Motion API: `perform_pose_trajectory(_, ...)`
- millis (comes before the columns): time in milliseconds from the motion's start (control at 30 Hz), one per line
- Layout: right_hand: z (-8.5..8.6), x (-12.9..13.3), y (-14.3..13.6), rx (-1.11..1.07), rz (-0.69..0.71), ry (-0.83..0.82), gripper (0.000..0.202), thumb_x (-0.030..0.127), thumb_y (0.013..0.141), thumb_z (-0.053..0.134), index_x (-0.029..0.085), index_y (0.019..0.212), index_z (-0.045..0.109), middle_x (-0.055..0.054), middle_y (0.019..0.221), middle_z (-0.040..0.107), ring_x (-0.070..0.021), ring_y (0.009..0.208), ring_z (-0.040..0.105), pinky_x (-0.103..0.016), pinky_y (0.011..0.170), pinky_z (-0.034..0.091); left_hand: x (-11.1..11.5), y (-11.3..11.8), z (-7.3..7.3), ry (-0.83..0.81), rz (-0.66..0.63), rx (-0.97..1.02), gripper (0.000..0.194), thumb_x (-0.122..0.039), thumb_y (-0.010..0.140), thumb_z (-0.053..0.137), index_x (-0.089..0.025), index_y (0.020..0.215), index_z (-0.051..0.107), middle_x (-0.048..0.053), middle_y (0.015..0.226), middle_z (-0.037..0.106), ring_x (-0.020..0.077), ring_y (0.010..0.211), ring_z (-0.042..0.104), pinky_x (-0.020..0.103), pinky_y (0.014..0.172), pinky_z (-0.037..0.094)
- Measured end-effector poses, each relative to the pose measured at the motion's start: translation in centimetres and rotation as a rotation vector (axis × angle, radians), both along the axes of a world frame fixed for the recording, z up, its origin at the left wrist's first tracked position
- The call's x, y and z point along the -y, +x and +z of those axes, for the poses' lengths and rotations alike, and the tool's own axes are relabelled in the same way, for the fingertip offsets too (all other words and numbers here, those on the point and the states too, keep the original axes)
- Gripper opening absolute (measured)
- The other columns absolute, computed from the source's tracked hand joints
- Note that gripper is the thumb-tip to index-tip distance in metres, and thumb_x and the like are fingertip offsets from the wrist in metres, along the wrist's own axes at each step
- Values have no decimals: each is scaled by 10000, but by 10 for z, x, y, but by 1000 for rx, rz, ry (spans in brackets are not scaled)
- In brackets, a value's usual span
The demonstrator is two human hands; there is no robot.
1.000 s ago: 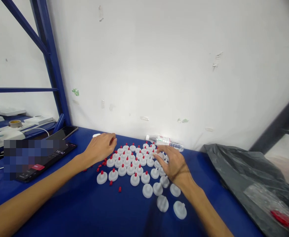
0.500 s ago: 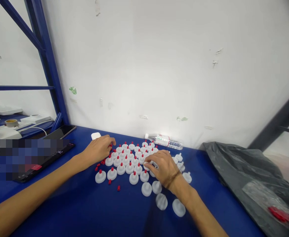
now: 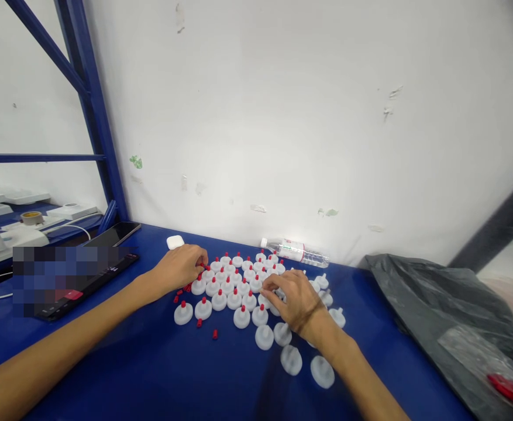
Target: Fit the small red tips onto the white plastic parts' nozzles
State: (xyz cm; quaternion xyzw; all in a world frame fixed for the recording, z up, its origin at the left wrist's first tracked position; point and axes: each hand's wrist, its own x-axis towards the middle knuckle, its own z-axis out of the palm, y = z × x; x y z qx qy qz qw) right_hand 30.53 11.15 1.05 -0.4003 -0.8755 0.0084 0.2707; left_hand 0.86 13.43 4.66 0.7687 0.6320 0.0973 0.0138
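Several white round discs with red-capped tips [image 3: 242, 316] stand grouped on the blue table [image 3: 151, 374]. My left hand [image 3: 188, 264] is at the group's left edge, its fingers pressed together over small loose red caps [image 3: 179, 292]; what they hold is too small to make out. At the right side of the group, my right hand [image 3: 291, 297] has its thumb and index finger closed near a disc's tip; whatever lies between them is hidden. White discs without caps [image 3: 264, 337] lie in front of and to the right of my right hand.
A clear bottle [image 3: 300, 251] lies by the wall behind the discs. A dark grey bag [image 3: 418, 304] covers the right side. To the left are a white case [image 3: 175, 241], a phone [image 3: 113, 234] and a blue frame post [image 3: 102, 128].
The whole view has shifted slightly, moving things a little to the right. My left fingers have come lower over the red caps. My right hand stays nearly in place.
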Motion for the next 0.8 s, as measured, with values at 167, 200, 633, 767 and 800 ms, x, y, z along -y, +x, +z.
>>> perform_pose_trajectory(167, -2, -1, 0, -31, 33, -54, 45, 239, 974, 549, 258, 949, 581, 49, 893, 732, -161, 829, 668, -424, 1030, 349, 0, 1, 1, 10, 18, 15, 151, -226, 787, 570, -238, 850, 706, 25, 870, 750, 241, 834, 667, 306, 614, 410)
perform_pose_trajectory(200, -2, -1, 0, -29, 35, -63, 38, 250, 971, 556, 260, 948, 584, 48, 892, 731, -165, 827, 667, -430, 1035, 344, 1, 2, 2, 20, 23, 19, 150, -235, 793, 563, -238, 836, 706, 26, 868, 751, 244, 825, 668, 307, 607, 404)
perform_pose_trajectory(633, 24, 19, 4, -60, 74, -298, 231, 511, 808, 738, 313, 928, 734, 26, 868, 696, -198, 881, 606, -336, 789, 449, 13, 17, 14, 241, 0, 133, 267, -322, 922, 444, -224, 846, 680, 22, 849, 724, 217, 794, 632, 315, 656, 397)
perform_pose_trajectory(767, 25, 23, 0, -43, 111, -316, 61, 362, 839, 745, 304, 844, 727, 38, 838, 674, -179, 862, 594, -316, 762, 441, 17, 21, 10, 345, -105, 200, 223, -291, 924, 479, -215, 842, 672, 12, 799, 696, 200, 769, 608, 311, 670, 403)
perform_pose_trajectory(800, 26, 24, -1, -73, 117, -322, 51, 343, 856, 728, 295, 846, 715, 39, 849, 673, -175, 863, 597, -313, 766, 444, 19, 22, 9, 380, -143, 218, 213, -280, 927, 484, -210, 844, 667, 11, 785, 687, 197, 767, 602, 310, 675, 406)
